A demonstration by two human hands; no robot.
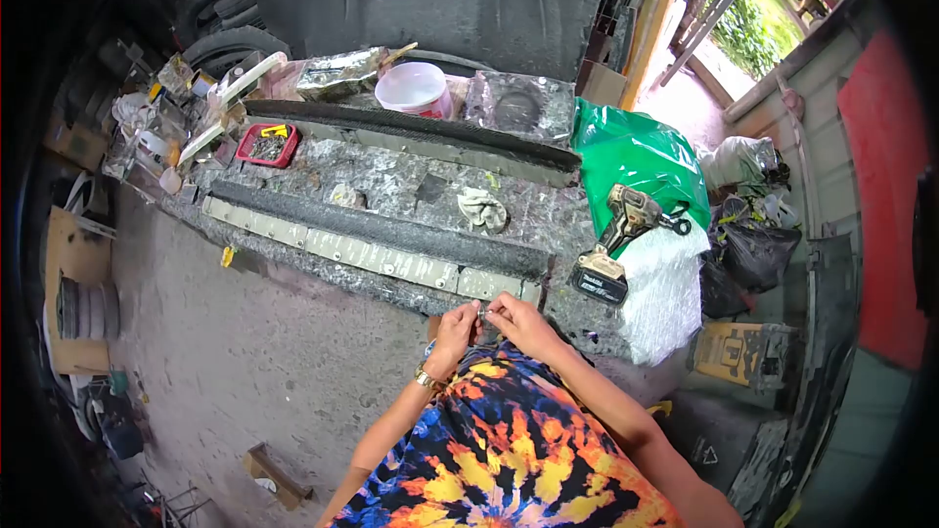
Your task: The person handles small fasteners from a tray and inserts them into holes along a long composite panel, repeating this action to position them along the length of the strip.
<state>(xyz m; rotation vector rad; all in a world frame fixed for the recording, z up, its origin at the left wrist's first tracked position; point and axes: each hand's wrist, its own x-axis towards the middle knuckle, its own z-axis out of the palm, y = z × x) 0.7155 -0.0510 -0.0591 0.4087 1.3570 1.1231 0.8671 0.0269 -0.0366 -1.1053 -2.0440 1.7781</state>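
Close to my body, my left hand (454, 336) and my right hand (524, 326) meet at the fingertips. Both are closed in a pinch around something too small to make out. Just beyond them lies the near end of a long dark strip (381, 228) with a pale, segmented flange (367, 259) along its front. Right of my hands, a cordless power tool (626, 225) with a battery rests partly on a green plastic bag (646, 161). A crumpled whitish cloth (482, 210) sits behind the strip.
A second long strip (421, 137) lies farther back on the worn bench. Behind it stand a white bucket (413, 90) and a red tray (267, 145) of small parts. White wrap (660, 284) hangs over the right edge. A cardboard piece (276, 479) lies on the floor.
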